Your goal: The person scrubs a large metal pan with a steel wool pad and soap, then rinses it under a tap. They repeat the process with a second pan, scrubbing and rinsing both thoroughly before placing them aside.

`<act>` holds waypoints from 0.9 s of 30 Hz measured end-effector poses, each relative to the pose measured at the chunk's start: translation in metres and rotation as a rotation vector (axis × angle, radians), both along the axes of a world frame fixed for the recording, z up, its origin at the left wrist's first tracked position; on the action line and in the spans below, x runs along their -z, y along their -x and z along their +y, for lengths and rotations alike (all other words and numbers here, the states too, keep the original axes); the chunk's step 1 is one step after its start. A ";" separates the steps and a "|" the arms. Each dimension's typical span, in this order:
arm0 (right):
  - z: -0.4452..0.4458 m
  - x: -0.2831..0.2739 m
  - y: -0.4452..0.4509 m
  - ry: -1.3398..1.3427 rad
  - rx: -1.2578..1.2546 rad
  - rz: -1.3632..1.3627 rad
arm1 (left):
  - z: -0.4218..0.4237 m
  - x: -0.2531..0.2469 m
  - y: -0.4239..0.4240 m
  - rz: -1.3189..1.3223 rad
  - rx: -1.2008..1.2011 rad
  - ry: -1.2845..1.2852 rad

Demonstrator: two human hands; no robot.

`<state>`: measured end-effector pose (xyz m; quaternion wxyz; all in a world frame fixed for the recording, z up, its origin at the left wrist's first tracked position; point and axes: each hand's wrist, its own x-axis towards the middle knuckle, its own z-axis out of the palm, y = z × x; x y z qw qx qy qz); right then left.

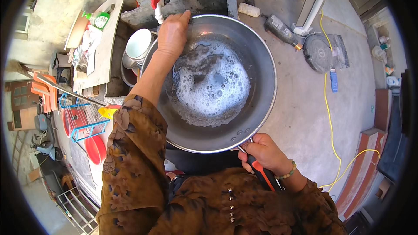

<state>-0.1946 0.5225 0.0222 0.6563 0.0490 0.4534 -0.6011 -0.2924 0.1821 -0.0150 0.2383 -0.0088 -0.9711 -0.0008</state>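
Note:
A large dark wok (192,133) with a bright metal rim is held up in front of me. Soapy water (212,85), thick with bubbles, lies in its bottom. My left hand (174,32) grips the far left part of the rim, its thumb side hidden from sight. Near my body, my right hand (263,151) is closed around the base of the black and red wok handle (263,174). Just beyond the left hand stands a white tap (159,13) with a red knob. White bowls (139,44) are stacked to the left, partly covered by the wok.
A concrete basin (232,1) stands behind the wok. On a board (109,52) at left is a green soap bottle (100,20). A dark bottle (281,29), a round black lid-like disc (318,54) and a yellow cable (328,111) lie on the floor at right. A blue rack (89,130) stands left.

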 end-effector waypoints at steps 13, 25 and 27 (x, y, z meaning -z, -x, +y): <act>0.004 0.002 0.003 -0.002 0.034 -0.047 | 0.000 0.004 0.010 -0.006 -0.159 -0.453; 0.003 -0.008 0.008 -0.039 0.025 -0.037 | -0.011 0.001 0.001 -0.119 -0.018 -0.187; 0.003 -0.007 0.007 -0.035 0.026 -0.023 | -0.004 -0.005 -0.016 -0.155 0.004 0.053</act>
